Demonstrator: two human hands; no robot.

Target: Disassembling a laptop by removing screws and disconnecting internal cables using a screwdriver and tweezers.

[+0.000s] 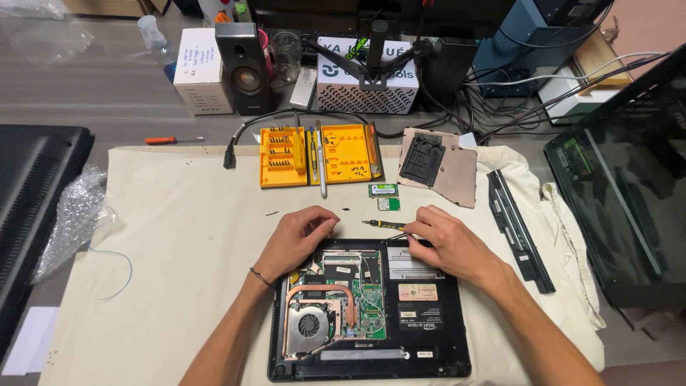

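the opened laptop (369,307) lay bottom-up on a cream cloth (186,236), at six o'clock in the view, its cover off so the green board, copper heat pipe and round fan showed. the left hand (294,239) rested at the laptop's far left edge, about eleven o'clock from the fan, fingers curled loosely against the case rim; it seemed to grip nothing, only to steady the machine. the right hand (450,243) sat at one o'clock of the laptop, fingers pinched around a thin dark tool, probably tweezers (398,235), whose tip pointed toward nine o'clock along the far edge. just beyond that tip lay a small yellow-handled screwdriver (380,224) on the cloth, untouched. by my reading the step in hand was fine work at the far rim of the chassis, perhaps lifting a small screw or connector; the exact part under the tip was too small to tell. the next move would call for a steady pinch and a firm brace from the left hand. farther off at twelve o'clock sat an orange bit case (318,154), two small green cards (384,196), and the removed cover panel (437,166); a long black strip (520,230) lay at three o'clock.
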